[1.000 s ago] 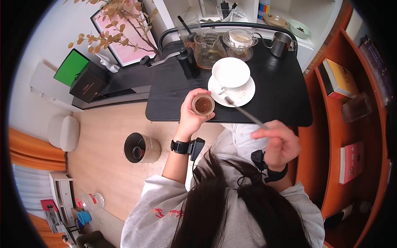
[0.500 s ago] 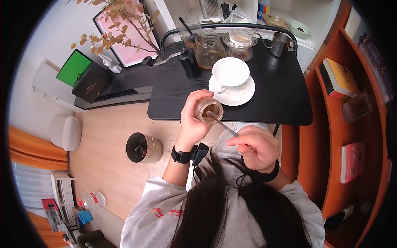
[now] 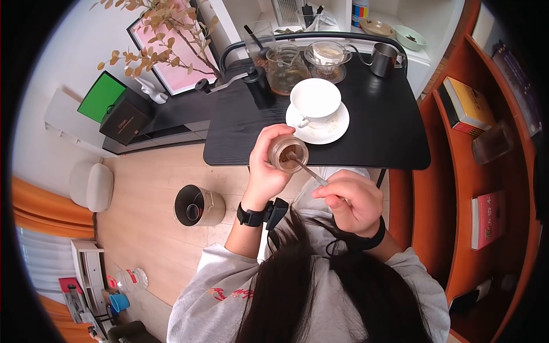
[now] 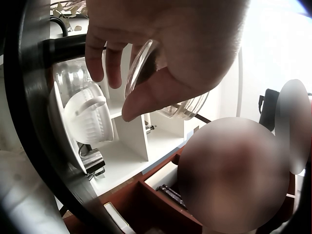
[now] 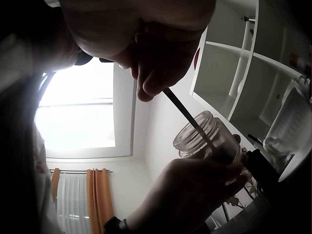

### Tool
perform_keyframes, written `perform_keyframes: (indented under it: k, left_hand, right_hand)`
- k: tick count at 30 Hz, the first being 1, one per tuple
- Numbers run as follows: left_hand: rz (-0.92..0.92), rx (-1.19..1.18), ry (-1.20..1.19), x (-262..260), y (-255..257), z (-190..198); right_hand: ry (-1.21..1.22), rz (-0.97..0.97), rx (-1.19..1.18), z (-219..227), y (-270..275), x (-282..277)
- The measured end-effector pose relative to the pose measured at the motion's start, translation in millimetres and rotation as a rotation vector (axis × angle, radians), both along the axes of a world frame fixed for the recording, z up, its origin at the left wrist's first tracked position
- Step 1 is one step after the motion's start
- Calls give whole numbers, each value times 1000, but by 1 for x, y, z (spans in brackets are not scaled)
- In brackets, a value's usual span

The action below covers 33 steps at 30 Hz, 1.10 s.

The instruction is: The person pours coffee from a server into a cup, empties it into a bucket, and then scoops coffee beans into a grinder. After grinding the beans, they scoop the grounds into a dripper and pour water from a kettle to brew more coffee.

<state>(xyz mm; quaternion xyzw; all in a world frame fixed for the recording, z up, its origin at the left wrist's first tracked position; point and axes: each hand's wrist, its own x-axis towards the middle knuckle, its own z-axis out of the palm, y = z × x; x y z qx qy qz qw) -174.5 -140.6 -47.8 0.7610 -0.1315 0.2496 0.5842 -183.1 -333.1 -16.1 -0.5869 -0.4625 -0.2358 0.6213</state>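
My left hand [image 3: 264, 171] grips a small open glass jar [image 3: 282, 151], its mouth tilted toward my right side, just off the table's front edge. Brown powder shows inside. With thumb and fingers, my right hand [image 3: 355, 201] pinches the thin handle of a metal spoon [image 3: 313, 175]. The spoon's far end is down in the jar, its tip hidden by powder and glass; the right wrist view shows the handle [image 5: 187, 115] slanting through the jar mouth [image 5: 195, 136]. Beyond the jar, a white cup [image 3: 315, 98] stands on a white saucer [image 3: 338, 131].
On the black table [image 3: 386, 126] stand a black hand grinder [image 3: 260, 88], a glass server [image 3: 286, 74], a glass dripper [image 3: 327, 54] with a paper filter, and a metal gooseneck kettle [image 3: 383, 62]. An orange-brown bookshelf [image 3: 443, 228] is at the right, a bin [image 3: 211, 206] on the floor.
The right hand has brought the spoon from near the saucer left and down into the jar. The left hand has tilted the jar toward it. Over the last half second little differs.
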Motion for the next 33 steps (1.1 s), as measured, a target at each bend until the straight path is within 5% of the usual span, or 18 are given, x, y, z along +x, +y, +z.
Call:
perform_keyframes:
  k: [33]
  left_hand:
    - [-65,-239,176,16,2,11]
  right_hand:
    - [214,146,210,2,-11,32]
